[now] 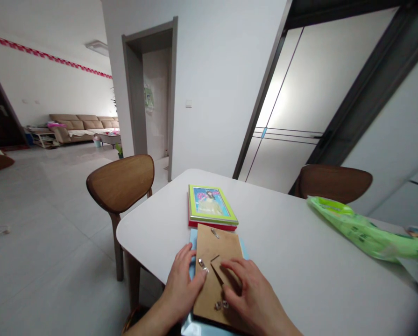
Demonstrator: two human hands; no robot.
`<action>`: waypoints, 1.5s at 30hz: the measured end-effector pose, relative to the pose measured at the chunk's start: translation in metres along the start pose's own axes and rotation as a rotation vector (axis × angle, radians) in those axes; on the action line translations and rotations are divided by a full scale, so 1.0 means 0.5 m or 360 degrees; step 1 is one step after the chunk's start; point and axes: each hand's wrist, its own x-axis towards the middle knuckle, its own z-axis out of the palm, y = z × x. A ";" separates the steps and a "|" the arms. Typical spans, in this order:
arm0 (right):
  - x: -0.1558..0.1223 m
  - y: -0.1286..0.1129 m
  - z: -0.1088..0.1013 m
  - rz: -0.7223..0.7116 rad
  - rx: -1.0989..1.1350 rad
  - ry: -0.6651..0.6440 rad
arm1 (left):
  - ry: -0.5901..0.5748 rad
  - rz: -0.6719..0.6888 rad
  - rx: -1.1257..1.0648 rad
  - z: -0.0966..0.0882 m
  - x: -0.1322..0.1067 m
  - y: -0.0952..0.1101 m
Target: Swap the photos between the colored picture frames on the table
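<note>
A picture frame's brown backboard [218, 242] lies back side up at the near edge of the white table, with a light blue frame edge [193, 237] showing beneath it. Small metal clips [203, 266] sit on the board. My left hand [181, 279] holds the left side, thumb on the board and fingers along the blue edge. At the middle, my right hand [248, 285] has its curled fingers and thumb around the stand flap [220, 270], which is slightly raised. Just beyond lies a green picture frame [212, 205] with a figure in a pale dress, stacked on a red one [214, 225].
A green plastic bag [366, 233] lies on the right of the white table [282, 233]. Wooden chairs stand at the left [124, 182] and the far right [335, 182]. Beyond the table are a wall, a doorway [156, 102] and a sofa [86, 123].
</note>
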 end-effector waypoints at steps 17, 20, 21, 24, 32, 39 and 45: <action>-0.001 0.124 0.004 0.0524 -0.0213 -0.0003 | 0.0074 -0.0561 -0.0526 -0.170 0.030 -0.102; 0.002 0.121 -0.003 0.0572 -0.0211 -0.0003 | 0.0103 -0.0515 -0.0344 -0.177 0.036 -0.123; 0.002 0.120 -0.004 0.0557 -0.0231 0.0001 | 0.0130 -0.0491 -0.0265 -0.179 0.039 -0.129; 0.000 0.116 0.002 0.0438 -0.0353 0.0003 | 0.0232 -0.0418 -0.0007 -0.190 0.045 -0.145; 0.009 0.108 0.031 0.0430 -0.0485 0.0013 | 0.0279 -0.0308 0.0551 -0.212 0.046 -0.157; 0.013 0.139 0.021 0.0543 -0.0440 0.0056 | 0.0245 -0.0094 0.0771 -0.199 0.029 -0.113; 0.020 0.124 0.026 0.0583 -0.0411 0.0037 | -0.0185 0.0209 0.0680 -0.090 -0.021 -0.026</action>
